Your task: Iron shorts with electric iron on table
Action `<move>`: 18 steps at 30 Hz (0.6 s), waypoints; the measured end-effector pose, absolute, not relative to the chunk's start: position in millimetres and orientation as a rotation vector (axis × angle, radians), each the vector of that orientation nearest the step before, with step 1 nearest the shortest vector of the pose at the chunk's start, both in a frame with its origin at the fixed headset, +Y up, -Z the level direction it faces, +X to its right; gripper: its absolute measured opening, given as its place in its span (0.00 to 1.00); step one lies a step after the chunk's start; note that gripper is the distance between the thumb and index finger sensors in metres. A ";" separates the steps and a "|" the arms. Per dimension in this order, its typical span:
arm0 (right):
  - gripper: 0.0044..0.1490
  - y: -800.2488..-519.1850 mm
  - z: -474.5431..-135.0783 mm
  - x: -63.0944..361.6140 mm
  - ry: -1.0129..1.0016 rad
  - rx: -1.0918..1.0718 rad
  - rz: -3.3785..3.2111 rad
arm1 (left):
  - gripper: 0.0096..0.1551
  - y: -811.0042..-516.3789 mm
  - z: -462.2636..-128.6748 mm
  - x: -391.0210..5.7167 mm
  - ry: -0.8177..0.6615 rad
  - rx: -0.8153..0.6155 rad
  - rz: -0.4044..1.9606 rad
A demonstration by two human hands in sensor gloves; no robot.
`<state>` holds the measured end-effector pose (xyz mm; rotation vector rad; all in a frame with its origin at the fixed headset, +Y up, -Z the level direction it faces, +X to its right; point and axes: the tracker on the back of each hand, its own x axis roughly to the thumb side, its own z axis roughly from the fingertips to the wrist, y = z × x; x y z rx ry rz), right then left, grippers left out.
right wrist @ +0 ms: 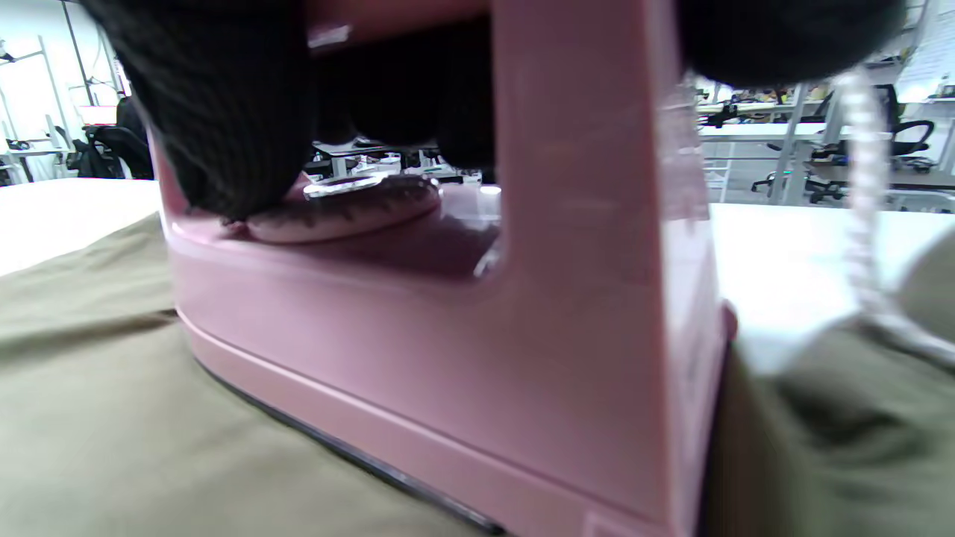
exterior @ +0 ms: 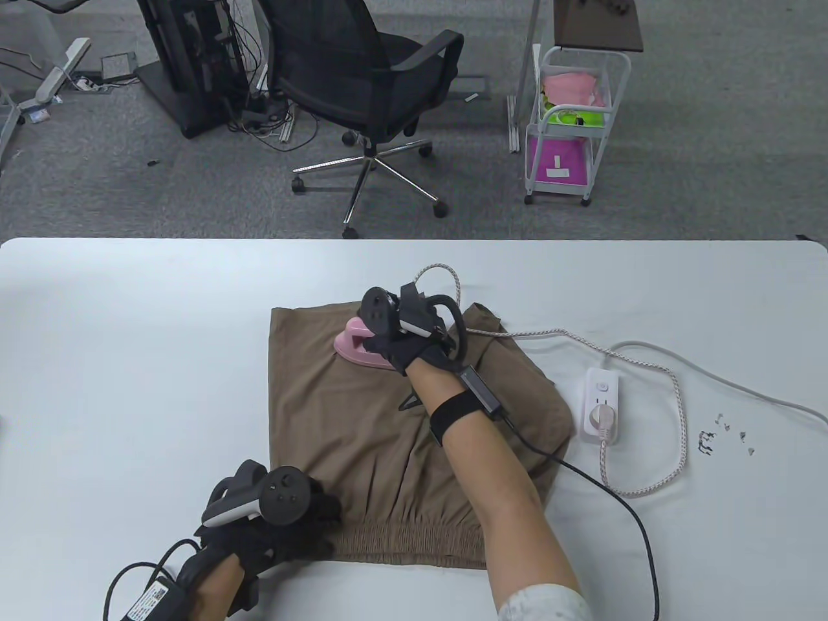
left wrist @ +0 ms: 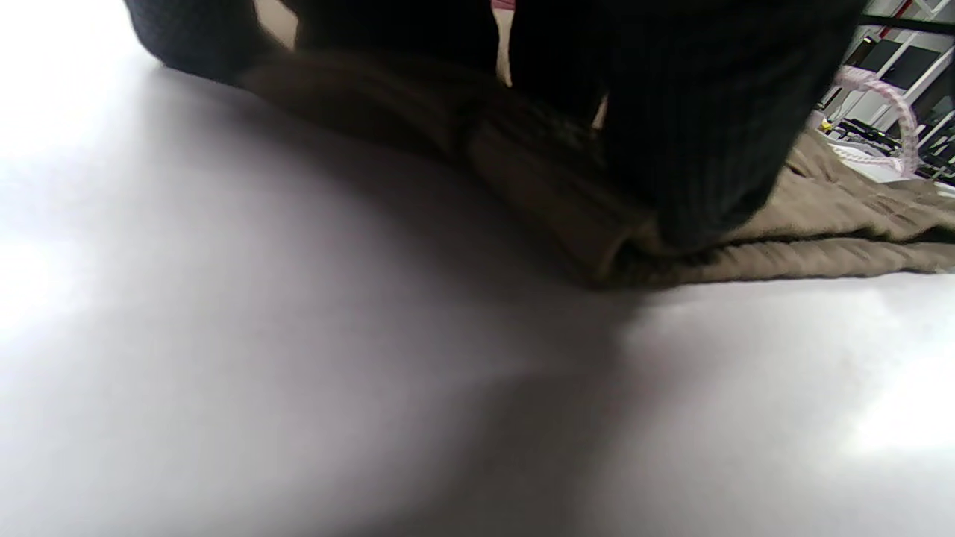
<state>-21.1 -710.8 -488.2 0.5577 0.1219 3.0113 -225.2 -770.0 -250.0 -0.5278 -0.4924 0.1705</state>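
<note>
Your right hand grasps the handle of the pink iron; the right wrist view shows your fingers wrapped round the handle and the soleplate flat on the cloth. The iron sits under that hand, on the far part of the brown shorts, which lie spread on the white table. Its braided cord leaves from behind your right hand and loops to the power strip, well to the right of your forearm, where it is plugged in.

Your left hand presses down on the elastic waistband at the shorts' near left corner. The left wrist view shows your fingertips bearing on the ribbed band, which is bunched beneath them. The hand pins the cloth rather than gripping it.
</note>
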 end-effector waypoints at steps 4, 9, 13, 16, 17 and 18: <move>0.36 -708.9 -482.5 2.4 0.112 0.526 3.038 | 0.40 -770.2 -250.0 -225.0 -0.492 -0.528 0.168; 0.35 -709.8 -478.7 4.1 0.089 0.502 3.028 | 0.41 -770.4 -250.0 -224.5 -0.491 -0.529 0.163; 0.36 -710.9 -478.6 -13.6 0.092 0.535 3.009 | 0.40 -770.8 -250.1 -224.1 -0.499 -0.523 0.164; 0.36 -714.1 -479.9 -34.6 0.104 0.555 2.966 | 0.41 -770.7 -250.1 -223.6 -0.501 -0.527 0.165; 0.36 -714.8 -480.4 -42.9 0.112 0.565 2.954 | 0.41 -770.7 -250.1 -223.7 -0.501 -0.526 0.164; 0.36 -715.1 -480.7 -49.4 0.116 0.574 2.947 | 0.41 -770.8 -250.0 -223.6 -0.501 -0.527 0.163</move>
